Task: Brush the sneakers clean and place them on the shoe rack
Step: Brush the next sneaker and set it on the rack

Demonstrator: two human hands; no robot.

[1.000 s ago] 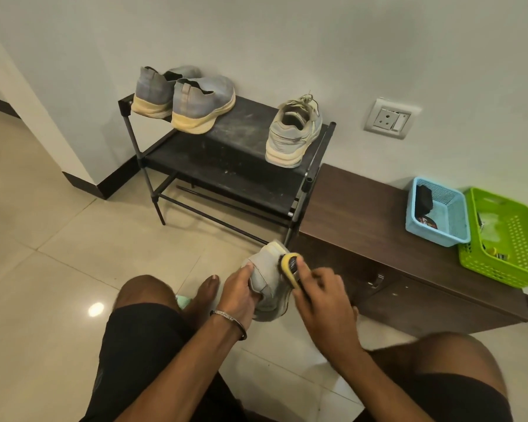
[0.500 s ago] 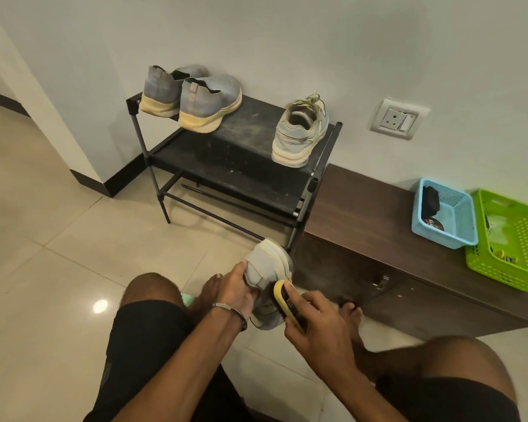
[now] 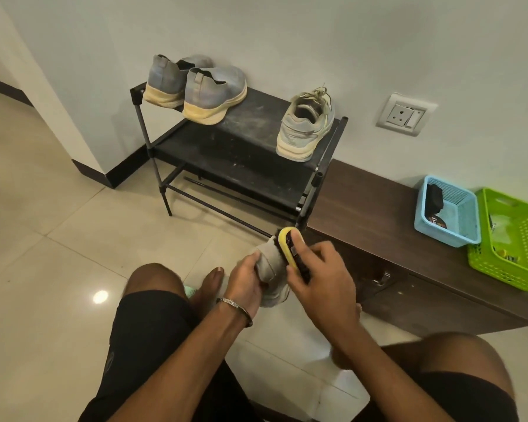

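We grip a pale grey fabric sneaker (image 3: pixel 270 264) in our left hand (image 3: pixel 247 283), held above the glossy tiled floor (image 3: pixel 58 239). Our right hand (image 3: pixel 320 277) curls round a yellow-backed black brush (image 3: pixel 291 249), its bristles pressed against the sneaker's side. On the black metal shoe rack (image 3: pixel 244 147) stand the matching laced grey sneaker (image 3: pixel 305 126) and a pair of blue-grey slip-on shoes (image 3: pixel 195 86). A light blue plastic basket (image 3: pixel 447 211) sits on the dark wooden surface (image 3: pixel 372 208).
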